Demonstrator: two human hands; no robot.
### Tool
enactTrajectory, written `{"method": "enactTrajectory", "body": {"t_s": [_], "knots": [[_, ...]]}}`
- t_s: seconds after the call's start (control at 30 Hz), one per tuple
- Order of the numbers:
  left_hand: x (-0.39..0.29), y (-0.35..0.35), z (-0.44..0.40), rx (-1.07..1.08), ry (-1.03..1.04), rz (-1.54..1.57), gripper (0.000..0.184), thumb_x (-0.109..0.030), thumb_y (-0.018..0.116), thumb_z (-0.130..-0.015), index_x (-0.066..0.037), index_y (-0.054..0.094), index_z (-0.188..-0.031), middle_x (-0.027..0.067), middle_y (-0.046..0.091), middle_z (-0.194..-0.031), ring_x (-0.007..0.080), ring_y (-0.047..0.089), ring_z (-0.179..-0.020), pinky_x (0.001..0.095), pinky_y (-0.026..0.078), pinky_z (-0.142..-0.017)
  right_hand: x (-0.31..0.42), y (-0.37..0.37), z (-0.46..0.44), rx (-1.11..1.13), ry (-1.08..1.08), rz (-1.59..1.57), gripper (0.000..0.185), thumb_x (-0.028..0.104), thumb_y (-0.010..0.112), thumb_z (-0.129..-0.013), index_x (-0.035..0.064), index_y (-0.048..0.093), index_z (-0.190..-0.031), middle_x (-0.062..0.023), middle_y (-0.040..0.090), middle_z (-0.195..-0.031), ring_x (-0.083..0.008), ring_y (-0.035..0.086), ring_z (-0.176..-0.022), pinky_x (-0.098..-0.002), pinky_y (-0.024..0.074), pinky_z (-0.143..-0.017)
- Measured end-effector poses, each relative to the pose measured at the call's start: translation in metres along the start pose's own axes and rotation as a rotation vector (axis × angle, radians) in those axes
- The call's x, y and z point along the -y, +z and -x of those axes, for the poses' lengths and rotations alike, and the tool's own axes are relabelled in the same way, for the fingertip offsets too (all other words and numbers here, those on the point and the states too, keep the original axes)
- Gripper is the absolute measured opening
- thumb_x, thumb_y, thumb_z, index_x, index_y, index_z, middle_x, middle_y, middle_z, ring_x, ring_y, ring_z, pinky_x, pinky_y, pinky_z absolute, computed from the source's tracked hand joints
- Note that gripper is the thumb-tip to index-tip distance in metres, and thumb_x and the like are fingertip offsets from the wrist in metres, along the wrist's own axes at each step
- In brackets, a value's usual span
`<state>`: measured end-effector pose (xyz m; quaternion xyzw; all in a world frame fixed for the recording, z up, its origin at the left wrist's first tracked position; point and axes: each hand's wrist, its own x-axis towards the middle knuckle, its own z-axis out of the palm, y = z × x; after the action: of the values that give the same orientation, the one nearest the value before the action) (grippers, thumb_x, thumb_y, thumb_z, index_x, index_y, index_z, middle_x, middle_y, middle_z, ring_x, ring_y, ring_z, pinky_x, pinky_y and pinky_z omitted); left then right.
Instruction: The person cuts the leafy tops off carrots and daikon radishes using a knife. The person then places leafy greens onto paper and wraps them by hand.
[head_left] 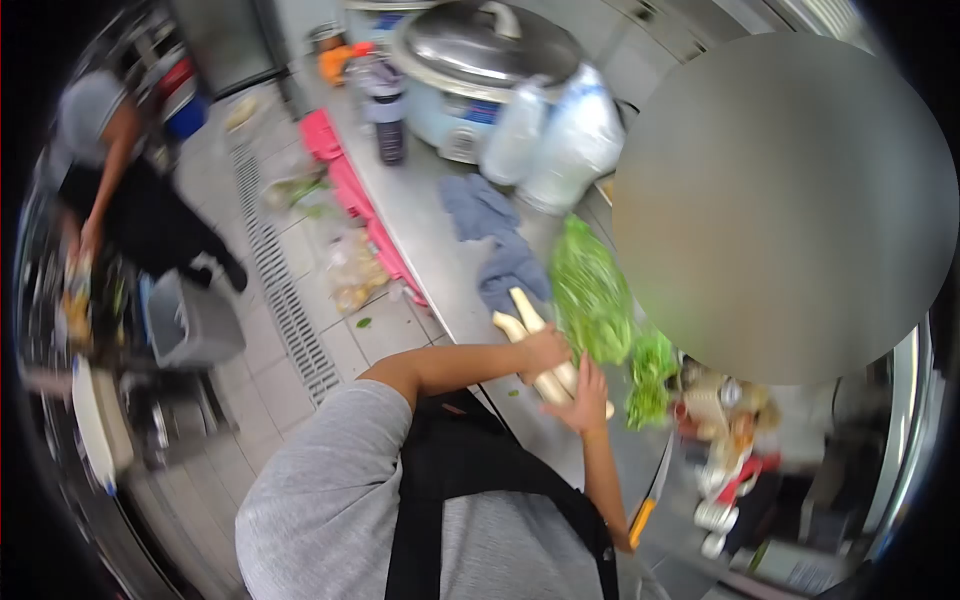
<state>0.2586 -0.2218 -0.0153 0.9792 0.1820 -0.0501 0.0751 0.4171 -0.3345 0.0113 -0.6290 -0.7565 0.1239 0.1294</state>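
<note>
Two long, pale, peeled-looking vegetables (pixel 549 388) lie side by side at a slant over the metal counter. Around their middle my left hand (pixel 544 353) is closed. Lower down, my right hand (pixel 582 398) grips them with the thumb on one side and straighter fingers on the other. Their exact kind is hard to tell in the blur. A clear bag of green leafy vegetables (pixel 592 290) lies just beyond my hands, with loose green leaves (pixel 652 380) to the right. A crumpled blue-grey cloth (pixel 513 270) is close to the vegetables' far ends.
A knife with an orange handle (pixel 641 522) lies by my right forearm. Farther back on the counter (pixel 420 225) stand a large lidded cooker (pixel 450 110), plastic bags (pixel 575 140) and a dark bottle (pixel 388 125). At left, another person (pixel 130 190) stands near a grey bin (pixel 195 325).
</note>
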Motion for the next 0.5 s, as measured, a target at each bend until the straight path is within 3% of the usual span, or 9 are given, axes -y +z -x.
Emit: {"method": "enactTrajectory", "body": {"t_s": [0.03, 0.23, 0.37, 0.43, 0.47, 0.5], "knots": [[-0.004, -0.003, 0.008, -0.007, -0.079, -0.001, 0.073, -0.027, 0.078, -0.045, -0.008, 0.052, -0.11, 0.0065, 0.057, -0.103, 0.0226, 0.053, -0.098, 0.039, 0.035, -0.084, -0.002, 0.008, 0.008, 0.05, -0.017, 0.064, 0.12, 0.044, 0.083, -0.05, 0.0017, 0.019, -0.143, -0.0222, 0.043, -0.126, -0.0396, 0.041, -0.113, -0.0489, 0.0301, -0.099], [0.011, -0.035, 0.092, -0.078, -0.143, -0.02, 0.068, -0.025, 0.076, -0.044, -0.008, 0.051, -0.106, 0.0054, 0.055, -0.1, 0.0224, 0.05, -0.101, 0.0411, 0.033, -0.085, 0.062, -0.003, -0.013, 0.147, -0.091, 0.11, 0.112, 0.032, 0.08, -0.048, 0.0026, 0.023, -0.141, -0.0192, 0.048, -0.114, -0.0366, 0.047, -0.106, -0.0477, 0.0334, -0.092], [0.04, -0.059, 0.187, 0.035, -0.254, 0.102, 0.072, -0.024, 0.077, -0.042, -0.009, 0.051, -0.108, 0.0064, 0.054, -0.103, 0.0244, 0.048, -0.107, 0.0505, 0.03, -0.097, 0.13, 0.019, -0.049, 0.228, -0.217, -0.003, 0.104, 0.027, 0.077, -0.049, 0.0047, 0.028, -0.138, -0.0197, 0.05, -0.109, -0.0375, 0.05, -0.1, -0.0475, 0.0395, -0.086], [0.051, -0.069, 0.244, -0.048, -0.356, 0.14, 0.077, -0.021, 0.077, -0.046, -0.01, 0.05, -0.117, 0.0094, 0.052, -0.113, 0.028, 0.043, -0.117, 0.0569, 0.022, -0.105, 0.167, 0.036, -0.073, 0.278, -0.33, -0.234, 0.103, 0.027, 0.076, -0.049, 0.0057, 0.027, -0.137, -0.0205, 0.051, -0.106, -0.0389, 0.052, -0.097, -0.0453, 0.0424, -0.085], [0.056, -0.07, 0.273, -0.051, -0.375, 0.136, 0.077, -0.021, 0.077, -0.046, -0.01, 0.05, -0.117, 0.0094, 0.052, -0.113, 0.028, 0.043, -0.117, 0.0569, 0.022, -0.105, 0.188, 0.045, -0.085, 0.352, -0.283, -0.296, 0.101, 0.025, 0.076, -0.05, 0.0052, 0.028, -0.136, -0.0217, 0.052, -0.109, -0.0388, 0.052, -0.102, -0.0442, 0.0435, -0.088], [0.059, -0.07, 0.302, -0.278, -0.542, 0.12, 0.077, -0.021, 0.078, -0.049, -0.012, 0.049, -0.12, 0.0107, 0.05, -0.118, 0.0308, 0.04, -0.121, 0.057, 0.02, -0.106, 0.206, 0.057, -0.097, 0.354, -0.297, -0.297, 0.101, 0.025, 0.076, -0.05, 0.0052, 0.028, -0.136, -0.0217, 0.052, -0.109, -0.0388, 0.052, -0.102, -0.0442, 0.0435, -0.088]]}}
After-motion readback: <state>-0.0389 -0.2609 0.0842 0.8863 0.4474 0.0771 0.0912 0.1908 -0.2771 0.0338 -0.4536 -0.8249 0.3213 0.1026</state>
